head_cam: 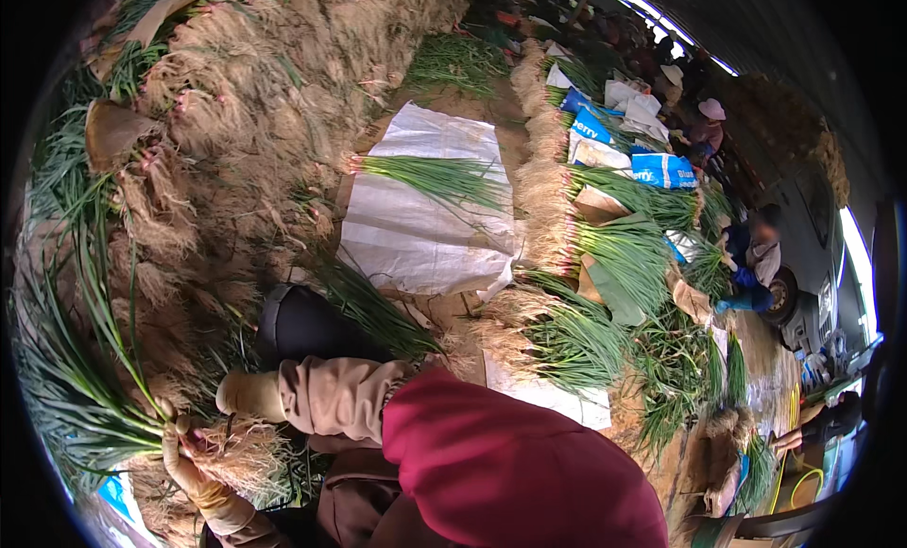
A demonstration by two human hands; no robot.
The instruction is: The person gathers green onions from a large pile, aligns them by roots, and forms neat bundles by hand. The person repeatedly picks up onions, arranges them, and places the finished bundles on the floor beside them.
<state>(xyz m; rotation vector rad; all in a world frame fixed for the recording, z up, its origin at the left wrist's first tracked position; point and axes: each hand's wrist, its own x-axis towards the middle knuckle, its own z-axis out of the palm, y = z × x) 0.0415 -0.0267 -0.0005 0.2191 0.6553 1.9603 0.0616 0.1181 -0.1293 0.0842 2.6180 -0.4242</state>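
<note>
At the lower left, my left hand (183, 452), in a tan glove, grips a bunch of spring onions (131, 424) near the reddish bulbs. Their long green leaves fan to the left, and pale roots (244, 456) hang out on the right side of the hand. Just above the roots is my right hand (248, 396), in a pale glove with a brown sleeve; its fingers are turned down and hidden, and a thin dark thing shows beneath it. Above that arm is a dark knee or boot (312, 328). Another spring onion bunch (432, 176) lies on a white woven sheet (425, 257).
A large heap of rooted onions (234, 73) fills the upper left. Rows of onion bunches (616, 250) lie right of the sheet, with blue and white sacks (662, 171) among them. A person (755, 261) sits near a vehicle wheel (781, 296); other people are further back.
</note>
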